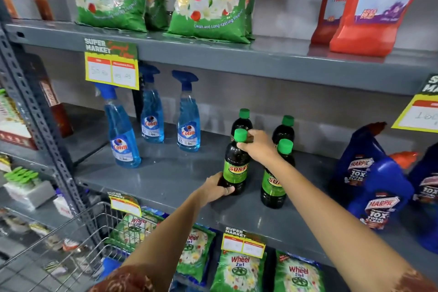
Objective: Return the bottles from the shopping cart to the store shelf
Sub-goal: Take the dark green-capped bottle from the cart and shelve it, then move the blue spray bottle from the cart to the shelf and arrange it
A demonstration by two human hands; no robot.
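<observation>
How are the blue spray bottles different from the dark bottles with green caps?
The spray bottles are clear with blue liquid and blue trigger tops; the dark bottles have round green screw caps. Spray bottles say Colin, dark ones say Sunny. Nobody touches the spray bottles, but the left hand and right hand hold one dark bottle. All stand upright on the same shelf.

Bottles on shelf, above cart

A dark plastic bottle with a green cap and green "SUNNY" label stands upright on the grey metal store shelf, beside three matching upright bottles. The wire shopping cart sits lower left.
</observation>
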